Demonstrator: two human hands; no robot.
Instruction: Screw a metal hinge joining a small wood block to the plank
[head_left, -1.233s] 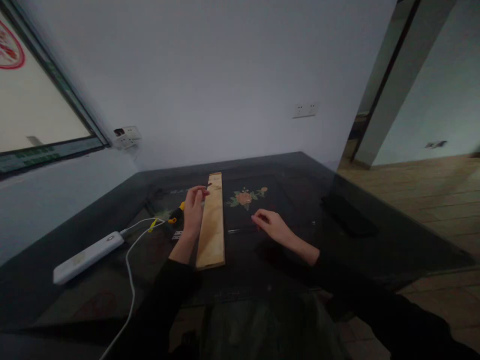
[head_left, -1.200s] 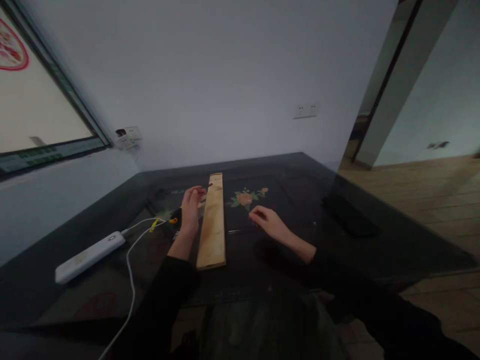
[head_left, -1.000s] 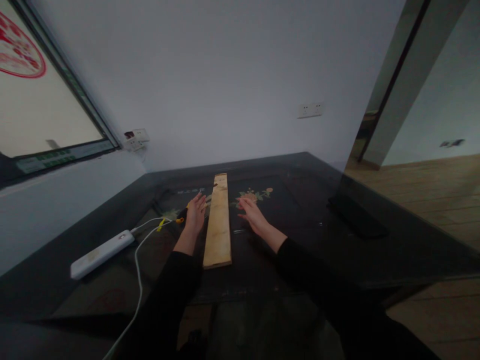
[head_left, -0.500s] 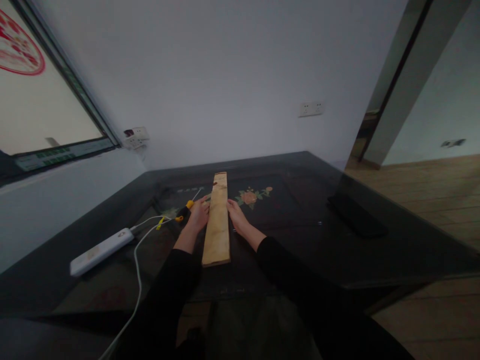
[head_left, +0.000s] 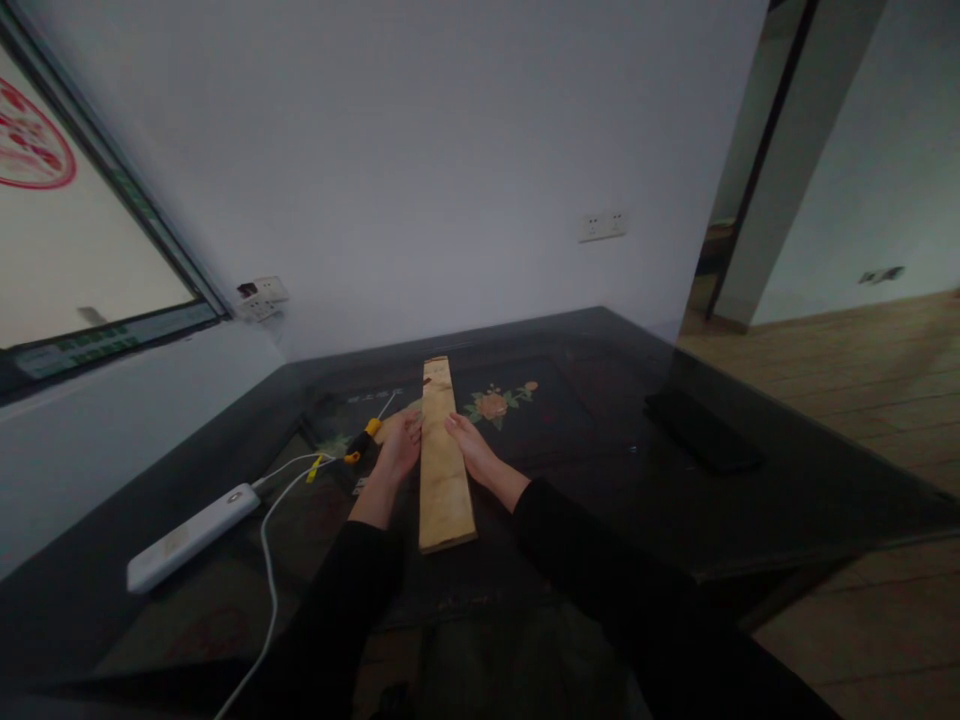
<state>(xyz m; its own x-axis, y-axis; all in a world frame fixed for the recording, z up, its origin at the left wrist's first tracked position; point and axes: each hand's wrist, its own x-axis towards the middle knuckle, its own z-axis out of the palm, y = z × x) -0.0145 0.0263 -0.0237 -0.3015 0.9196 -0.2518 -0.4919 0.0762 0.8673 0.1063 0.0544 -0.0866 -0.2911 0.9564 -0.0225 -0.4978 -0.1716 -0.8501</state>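
A long, narrow wooden board (head_left: 444, 470) lies lengthwise before me over the dark table, a dark mark near its far end. My left hand (head_left: 403, 447) grips its left edge, fingers curled against the side. On the opposite edge, my right hand (head_left: 471, 446) holds the board with its thumb on the top face; its other fingers are mostly hidden. Just left of my left hand lies a screwdriver (head_left: 365, 439) with a black and yellow handle, its thin shaft pointing away from me.
A white power strip (head_left: 191, 540) lies at the left with a white cable (head_left: 268, 560) running to the front edge. The dark table (head_left: 570, 510) has a painted flower (head_left: 493, 405). A flat black object (head_left: 701, 432) rests at the right. Wall sockets (head_left: 602, 226) are behind.
The board's near end has swung to the right, turning the board slightly; both hands still hold it. The whole view has shifted a little.
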